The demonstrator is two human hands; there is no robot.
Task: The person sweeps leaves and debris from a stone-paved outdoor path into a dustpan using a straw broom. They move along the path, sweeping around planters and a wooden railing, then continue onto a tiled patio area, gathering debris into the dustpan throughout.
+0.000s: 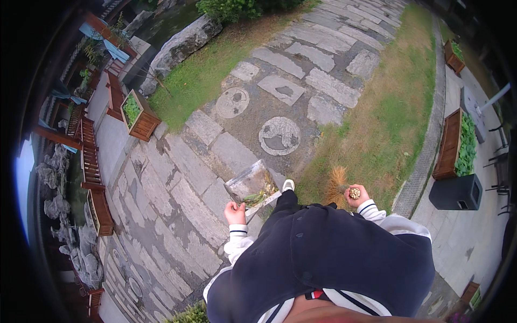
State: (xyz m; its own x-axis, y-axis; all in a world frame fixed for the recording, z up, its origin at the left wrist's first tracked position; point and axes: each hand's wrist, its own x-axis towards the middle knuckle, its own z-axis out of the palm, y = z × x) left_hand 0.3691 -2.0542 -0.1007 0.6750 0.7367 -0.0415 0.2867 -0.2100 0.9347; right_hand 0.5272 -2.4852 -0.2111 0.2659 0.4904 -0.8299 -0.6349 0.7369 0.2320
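Observation:
My left hand (pixel 235 212) is curled at the near left corner of a worn metal dustpan (pixel 247 182), and its grip there is partly hidden. Green and yellow leaves (pixel 260 195) lie inside the pan, along its near right side. In my right hand (pixel 359 194) is the bundled handle end (pixel 354 194) of a straw broom. Its orange-brown bristles (pixel 336 183) spread over the grass just left of that hand. One white shoe (pixel 288 185) shows between the dustpan and the broom.
Uneven stone paving (pixel 194 189) runs under and ahead of me, with round carved stones (pixel 279 136) set in it. Grass (pixel 379 133) borders the path. Wooden planters (pixel 448 143) and a black loudspeaker (pixel 455 192) stand right; railings (pixel 89 151) and rocks edge water left.

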